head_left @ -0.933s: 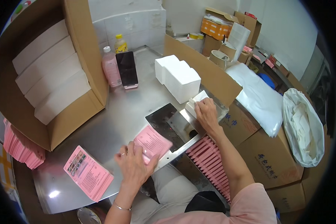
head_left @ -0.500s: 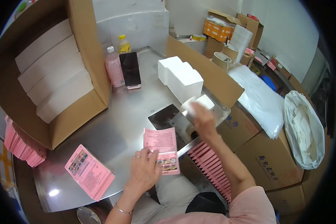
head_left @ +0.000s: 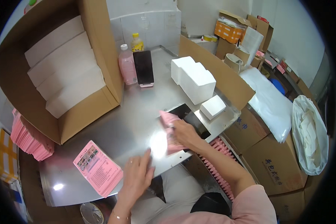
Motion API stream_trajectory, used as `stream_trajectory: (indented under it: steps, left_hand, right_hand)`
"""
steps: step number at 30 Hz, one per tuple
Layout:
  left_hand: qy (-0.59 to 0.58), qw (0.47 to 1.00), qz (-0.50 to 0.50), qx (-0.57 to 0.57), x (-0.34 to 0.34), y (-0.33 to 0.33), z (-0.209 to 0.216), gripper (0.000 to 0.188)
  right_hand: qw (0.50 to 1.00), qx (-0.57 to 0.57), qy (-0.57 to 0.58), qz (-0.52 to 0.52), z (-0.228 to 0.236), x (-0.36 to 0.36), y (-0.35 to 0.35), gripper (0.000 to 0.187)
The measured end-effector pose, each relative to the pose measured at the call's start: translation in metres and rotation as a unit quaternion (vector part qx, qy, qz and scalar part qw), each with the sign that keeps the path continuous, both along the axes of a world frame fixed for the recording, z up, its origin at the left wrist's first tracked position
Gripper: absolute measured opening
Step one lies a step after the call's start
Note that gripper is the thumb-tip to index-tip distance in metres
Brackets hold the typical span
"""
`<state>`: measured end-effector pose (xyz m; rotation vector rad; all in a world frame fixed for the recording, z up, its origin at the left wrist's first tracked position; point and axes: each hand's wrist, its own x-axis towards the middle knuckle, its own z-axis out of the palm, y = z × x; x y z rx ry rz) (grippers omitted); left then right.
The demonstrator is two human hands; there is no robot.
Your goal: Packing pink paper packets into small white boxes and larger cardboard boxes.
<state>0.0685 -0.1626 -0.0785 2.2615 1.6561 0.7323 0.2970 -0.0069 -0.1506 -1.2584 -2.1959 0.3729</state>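
My right hand (head_left: 186,135) is closed on a pink printed paper packet (head_left: 168,118) at the right front of the steel table (head_left: 134,115). The packet is smeared by motion, and the hand covers part of it. To its left, my left hand (head_left: 135,174) hovers at the table's front edge with fingers apart and nothing in them. Beside that hand lies a stack of pink printed sheets (head_left: 100,170). Beyond my right hand are a small white stack of tissues (head_left: 212,106) and a longer white tissue stack (head_left: 193,80). A dark opening (head_left: 198,125) in the tabletop lies partly under my right forearm.
A large open carton (head_left: 87,121) with white stacks stands at the left. A phone (head_left: 143,69) leans by a pink bottle (head_left: 127,65) and a yellow-capped bottle (head_left: 137,43). A cardboard flap (head_left: 216,71) borders the right. Below sit many pink packets (head_left: 216,168) and cartons (head_left: 280,168).
My right hand has come down and left from the tissues to the pink paper, which has gone from lying open to folded. My left hand has let go of it and drawn back.
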Motion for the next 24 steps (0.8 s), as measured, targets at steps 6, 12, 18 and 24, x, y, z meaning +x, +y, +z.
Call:
stream_trajectory:
  steps: [6,12,18,24]
  left_hand:
    - [-0.025,0.986,0.074,0.148,-0.026,-0.019,0.014,0.016]
    - [0.141,0.931,0.328,0.076,-0.108,-0.045,-0.005,0.023]
    - [0.093,0.960,0.244,0.100,-0.109,-0.032,0.006,0.012]
    - [-0.063,0.993,-0.048,0.093,0.033,0.024,-0.018,0.016]
  right_hand:
    - [0.986,0.005,-0.126,-0.109,0.042,0.021,-0.027,0.021]
    - [0.889,0.308,-0.192,-0.278,0.043,0.102,0.005,0.020]
    - [0.922,0.260,-0.148,-0.245,0.043,0.105,0.013,0.014]
    - [0.938,0.224,-0.138,-0.226,0.045,0.114,0.010,0.018]
